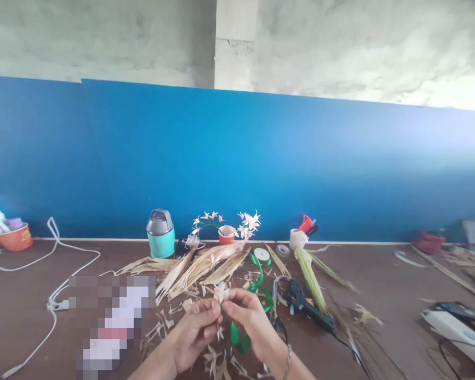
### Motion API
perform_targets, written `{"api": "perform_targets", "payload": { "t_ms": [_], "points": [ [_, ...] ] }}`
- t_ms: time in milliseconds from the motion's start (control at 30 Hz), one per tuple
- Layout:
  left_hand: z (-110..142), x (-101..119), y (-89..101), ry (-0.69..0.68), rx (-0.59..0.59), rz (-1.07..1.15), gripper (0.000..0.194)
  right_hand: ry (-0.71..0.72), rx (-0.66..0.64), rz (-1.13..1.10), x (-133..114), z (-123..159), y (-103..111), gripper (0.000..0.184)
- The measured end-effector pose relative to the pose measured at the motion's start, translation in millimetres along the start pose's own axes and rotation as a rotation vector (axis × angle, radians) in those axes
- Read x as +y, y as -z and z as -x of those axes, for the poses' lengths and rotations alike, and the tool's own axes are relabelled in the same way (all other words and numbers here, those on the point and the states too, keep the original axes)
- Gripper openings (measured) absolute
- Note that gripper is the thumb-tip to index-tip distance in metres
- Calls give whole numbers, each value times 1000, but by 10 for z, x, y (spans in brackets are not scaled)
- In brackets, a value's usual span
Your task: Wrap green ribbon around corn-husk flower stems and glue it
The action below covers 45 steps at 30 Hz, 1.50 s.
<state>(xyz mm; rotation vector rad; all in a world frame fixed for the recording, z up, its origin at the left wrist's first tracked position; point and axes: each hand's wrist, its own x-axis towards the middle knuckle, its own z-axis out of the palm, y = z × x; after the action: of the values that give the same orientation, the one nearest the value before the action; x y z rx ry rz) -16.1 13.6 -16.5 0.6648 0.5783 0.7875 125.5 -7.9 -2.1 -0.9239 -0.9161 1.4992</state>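
A pale flower, seemingly made of dried husk, stands up between my fingertips. My left hand is closed in a pinch at its base. Thumb and forefinger of my right hand pinch there too, where a bit of green ribbon shows. From that side the green ribbon curls across the table up to its spool. My fingers cover most of the stem. Cut husk scraps lie around and below both hands.
Dried husks spread ahead, before a red cup of husk flowers. A black glue gun with its cord lies right of my hands, near a green stalk bundle. A teal jar stands back left; white cables run at left.
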Motion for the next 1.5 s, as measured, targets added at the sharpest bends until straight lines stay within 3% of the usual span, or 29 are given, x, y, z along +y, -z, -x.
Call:
{"api": "perform_targets", "payload": {
  "t_ms": [167,267,400,533,700,1100,1333,1500],
  "points": [
    [11,-6,33,139,-98,104,25,-12,-87,-58,-5,9,12,28],
    [7,-14,28,162,-77,148,26,19,-100,-53,-21,16,0,29],
    [-17,-25,-10,40,9,36,29,116,3,66,15,-8,6,31],
    [-26,-26,-74,-145,177,-269,31,192,175,192,104,-70,65,35],
    [-20,-36,-117,-273,336,-623,31,225,183,249,140,-115,105,35],
    [9,-48,-113,-216,240,-450,37,253,178,276,133,-107,86,30],
    [12,-35,-83,-209,175,-379,34,182,125,210,65,-67,53,29],
    [-3,-18,-45,-102,111,-229,33,123,64,166,-6,-35,43,28]
  ]
}}
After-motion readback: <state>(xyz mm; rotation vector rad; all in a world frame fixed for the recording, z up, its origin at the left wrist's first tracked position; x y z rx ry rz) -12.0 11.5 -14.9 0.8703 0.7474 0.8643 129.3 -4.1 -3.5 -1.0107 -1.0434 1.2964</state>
